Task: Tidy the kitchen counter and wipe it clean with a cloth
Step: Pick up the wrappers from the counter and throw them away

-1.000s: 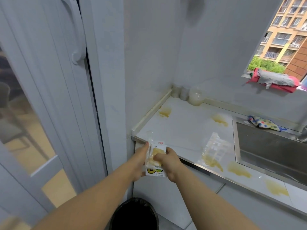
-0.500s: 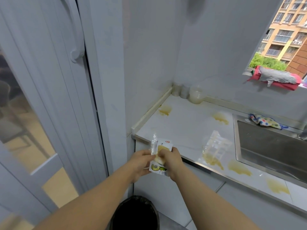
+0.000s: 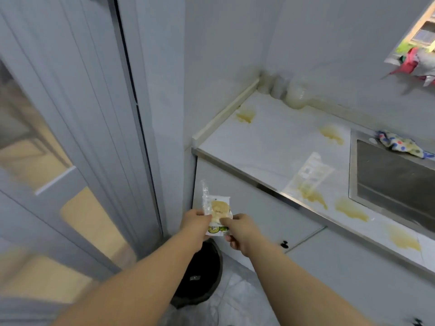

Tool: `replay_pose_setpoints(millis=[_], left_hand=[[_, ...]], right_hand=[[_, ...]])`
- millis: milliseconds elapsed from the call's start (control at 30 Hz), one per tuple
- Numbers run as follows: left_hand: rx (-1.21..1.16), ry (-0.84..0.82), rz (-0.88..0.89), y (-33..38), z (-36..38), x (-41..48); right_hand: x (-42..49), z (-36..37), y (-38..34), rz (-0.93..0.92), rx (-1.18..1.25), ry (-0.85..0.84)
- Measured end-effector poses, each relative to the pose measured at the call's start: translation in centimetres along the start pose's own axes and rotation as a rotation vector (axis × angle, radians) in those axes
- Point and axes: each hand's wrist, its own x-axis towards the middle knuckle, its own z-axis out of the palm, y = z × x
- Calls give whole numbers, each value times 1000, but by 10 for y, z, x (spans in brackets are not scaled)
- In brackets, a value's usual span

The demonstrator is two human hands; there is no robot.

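Note:
My left hand point(image 3: 196, 221) and my right hand point(image 3: 240, 230) both pinch a small white snack wrapper point(image 3: 217, 211) with a yellow patch and a clear strip. I hold it in front of the cabinet, below the counter edge and above a black bin point(image 3: 200, 276). The white counter point(image 3: 266, 142) carries several yellow stains point(image 3: 246, 116). A clear plastic wrapper point(image 3: 308, 174) lies near the counter's front edge. A spotted cloth point(image 3: 397, 145) rests on the sink's back rim.
A steel sink point(image 3: 395, 182) is set into the counter at right. Several jars point(image 3: 295, 96) stand in the back corner. A sliding door point(image 3: 70, 114) is at left. Rags point(image 3: 416, 62) lie on the window sill. Cabinet doors have black knobs point(image 3: 284, 244).
Both hands have lowered the snack wrapper from counter-edge height down in front of the cabinet, over the black bin. The view has tilted downward.

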Motion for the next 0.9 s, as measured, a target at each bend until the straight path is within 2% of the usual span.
replay_pose_setpoints(millis=[233, 533, 633, 733, 800, 900], left_hand=[[-76, 112, -197, -68, -11, 39], [-105, 274, -439, -148, -12, 106], [-111, 268, -506, -157, -15, 127], [-4, 310, -567, -161, -20, 143], [-10, 270, -629, -169, -22, 150], [-25, 198, -641, -173, -24, 155]], right_hand=[[43, 28, 60, 151, 67, 8], [114, 67, 126, 367, 30, 12], [135, 80, 142, 441, 47, 26], [145, 88, 148, 549, 39, -50], [149, 89, 151, 601, 1, -81], [149, 87, 150, 579, -15, -80]])
